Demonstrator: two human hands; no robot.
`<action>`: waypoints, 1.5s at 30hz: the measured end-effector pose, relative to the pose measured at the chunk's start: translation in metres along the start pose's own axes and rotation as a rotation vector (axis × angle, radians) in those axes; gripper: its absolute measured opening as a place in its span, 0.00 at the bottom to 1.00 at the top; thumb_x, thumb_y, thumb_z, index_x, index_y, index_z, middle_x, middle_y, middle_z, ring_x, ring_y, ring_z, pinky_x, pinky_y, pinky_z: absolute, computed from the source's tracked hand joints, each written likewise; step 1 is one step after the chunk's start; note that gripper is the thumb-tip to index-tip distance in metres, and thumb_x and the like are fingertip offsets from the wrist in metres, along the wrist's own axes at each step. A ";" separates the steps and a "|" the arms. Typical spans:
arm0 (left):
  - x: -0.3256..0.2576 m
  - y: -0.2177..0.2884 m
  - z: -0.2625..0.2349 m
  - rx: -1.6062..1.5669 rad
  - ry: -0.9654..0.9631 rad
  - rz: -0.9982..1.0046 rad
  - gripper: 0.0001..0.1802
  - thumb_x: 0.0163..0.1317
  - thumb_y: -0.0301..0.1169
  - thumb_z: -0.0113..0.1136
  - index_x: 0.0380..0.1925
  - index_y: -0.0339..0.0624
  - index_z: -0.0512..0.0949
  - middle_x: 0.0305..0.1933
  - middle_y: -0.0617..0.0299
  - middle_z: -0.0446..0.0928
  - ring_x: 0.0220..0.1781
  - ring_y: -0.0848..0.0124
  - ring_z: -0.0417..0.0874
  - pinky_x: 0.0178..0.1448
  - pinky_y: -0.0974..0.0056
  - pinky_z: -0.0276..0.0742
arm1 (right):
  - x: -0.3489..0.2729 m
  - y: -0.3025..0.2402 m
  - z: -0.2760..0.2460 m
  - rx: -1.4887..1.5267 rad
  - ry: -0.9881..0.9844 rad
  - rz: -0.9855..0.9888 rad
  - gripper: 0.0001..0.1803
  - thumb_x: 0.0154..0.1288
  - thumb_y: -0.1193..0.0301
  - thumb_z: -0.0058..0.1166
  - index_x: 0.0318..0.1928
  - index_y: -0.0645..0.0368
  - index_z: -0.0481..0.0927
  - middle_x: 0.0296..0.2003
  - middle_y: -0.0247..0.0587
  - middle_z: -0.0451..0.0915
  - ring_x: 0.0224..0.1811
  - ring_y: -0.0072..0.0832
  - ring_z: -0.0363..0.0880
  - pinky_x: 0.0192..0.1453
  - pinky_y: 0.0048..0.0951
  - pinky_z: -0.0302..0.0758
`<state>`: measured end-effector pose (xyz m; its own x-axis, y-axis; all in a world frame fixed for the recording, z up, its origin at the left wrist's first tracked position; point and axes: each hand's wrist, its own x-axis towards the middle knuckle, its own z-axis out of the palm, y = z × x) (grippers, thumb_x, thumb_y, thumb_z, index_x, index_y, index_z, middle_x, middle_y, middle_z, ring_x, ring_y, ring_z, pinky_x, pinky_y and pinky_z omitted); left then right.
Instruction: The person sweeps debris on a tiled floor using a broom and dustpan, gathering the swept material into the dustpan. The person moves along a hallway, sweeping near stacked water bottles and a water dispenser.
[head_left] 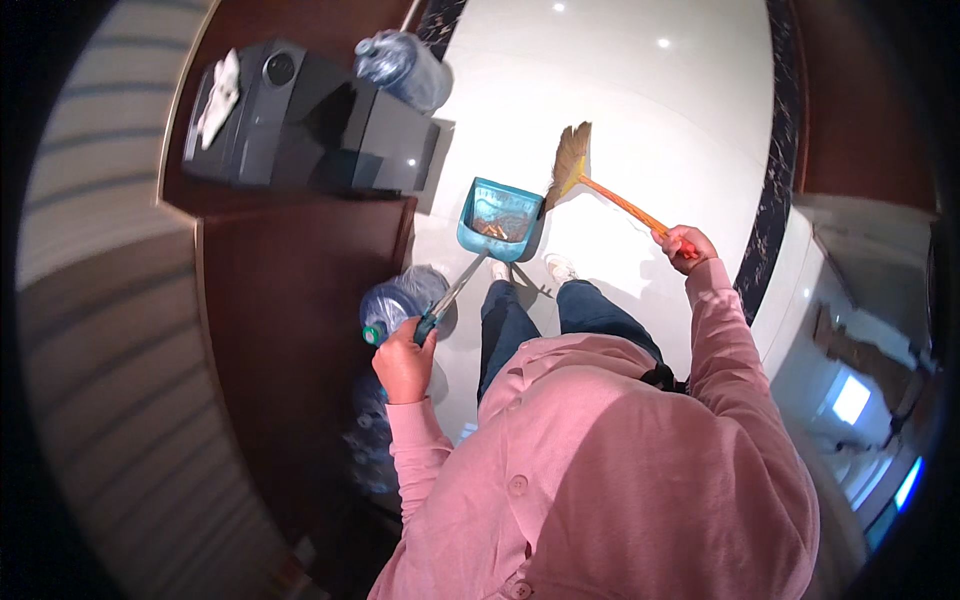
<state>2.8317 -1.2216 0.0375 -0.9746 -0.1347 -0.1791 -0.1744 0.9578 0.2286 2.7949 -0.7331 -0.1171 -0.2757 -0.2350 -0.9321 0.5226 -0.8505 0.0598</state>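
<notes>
My left hand is closed around the dark grip of a long-handled dustpan. The dustpan's blue scoop rests on the floor ahead of my feet, with some brownish debris inside. In my right hand is the orange handle of a broom, fingers wrapped round its red end. Its straw bristles are on or just above the floor, close to the scoop's right side; I cannot tell whether they touch it.
A dark grey water dispenser with a white cloth on it stands at the far left. A large water bottle lies beside it. Another bagged bottle is by my left hand. White tiled floor has a dark marbled border.
</notes>
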 end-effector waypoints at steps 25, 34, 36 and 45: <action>0.243 0.092 -0.006 0.182 -0.170 0.810 0.16 0.43 0.41 0.67 0.33 0.50 0.80 0.26 0.53 0.79 0.29 0.55 0.80 0.31 0.57 0.76 | -0.114 0.223 0.006 0.026 0.427 -0.567 0.23 0.48 0.83 0.44 0.49 0.71 0.70 0.28 0.41 0.75 0.14 0.19 0.68 0.15 0.17 0.68; 0.275 0.118 -0.020 0.187 -0.238 0.790 0.16 0.44 0.39 0.67 0.34 0.49 0.80 0.26 0.53 0.79 0.30 0.56 0.81 0.33 0.59 0.76 | -0.051 0.241 -0.034 0.374 0.597 -0.461 0.05 0.50 0.81 0.43 0.31 0.66 0.69 0.19 0.40 0.69 0.13 0.23 0.68 0.12 0.19 0.66; 0.272 0.126 -0.027 0.167 -0.191 0.825 0.14 0.43 0.38 0.67 0.32 0.49 0.80 0.26 0.53 0.79 0.29 0.55 0.81 0.32 0.58 0.76 | -0.030 0.213 -0.058 0.594 0.559 -0.422 0.04 0.51 0.81 0.43 0.30 0.65 0.68 0.20 0.41 0.69 0.14 0.24 0.69 0.13 0.20 0.68; 0.244 0.170 -0.051 0.139 -0.168 0.777 0.15 0.42 0.38 0.67 0.33 0.48 0.81 0.27 0.51 0.79 0.30 0.56 0.81 0.34 0.60 0.77 | 0.035 0.109 -0.023 0.574 0.205 -0.596 0.04 0.48 0.84 0.47 0.26 0.63 0.69 0.19 0.42 0.70 0.17 0.30 0.72 0.17 0.26 0.70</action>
<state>2.5566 -1.1047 0.0816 -0.7738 0.6124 -0.1615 0.5747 0.7861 0.2274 2.8613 -0.8232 -0.1513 -0.1948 0.3707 -0.9081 -0.1693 -0.9246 -0.3411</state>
